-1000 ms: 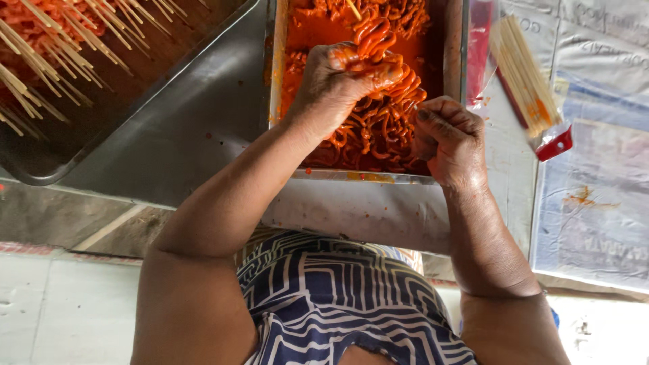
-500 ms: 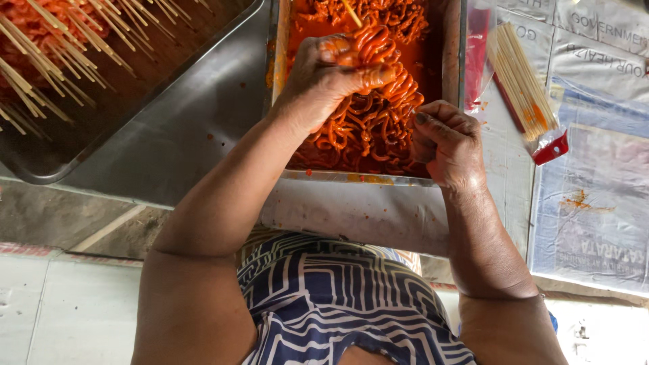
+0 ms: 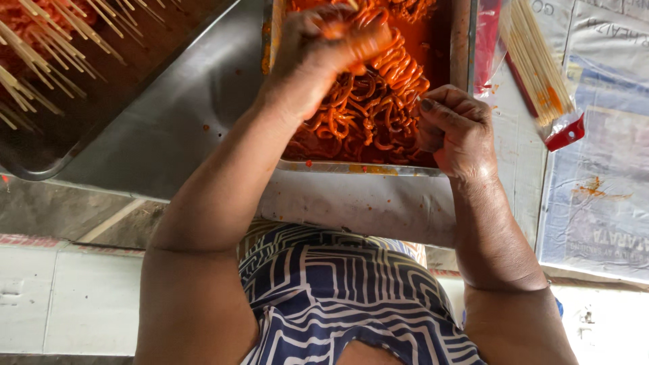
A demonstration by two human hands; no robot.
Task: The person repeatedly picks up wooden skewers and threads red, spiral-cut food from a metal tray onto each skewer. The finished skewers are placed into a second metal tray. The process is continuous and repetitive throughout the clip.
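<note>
Gripping a saucy strip (image 3: pixel 358 47) over the pan (image 3: pixel 460 40) w/ my left hand (image 3: pixel 318 54), right hand (image 3: pixel 456 128) clenched at the pan's near-right corner, poss. round a skewer, I reckon slick sauce could let it slip.

Orange sauce-coated strips (image 3: pixel 368 111) heaped in metal tray (image 3: pixel 460 40); one clump lifted above heap.

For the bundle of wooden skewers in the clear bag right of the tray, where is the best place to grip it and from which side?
Grip the skewers across the middle of the bundle, coming from the right, probably with the right hand. They lie parallel in a slim bag, the tray wall crowds their left side, and the ends near the bag's red strip are sauce-stained.
</note>
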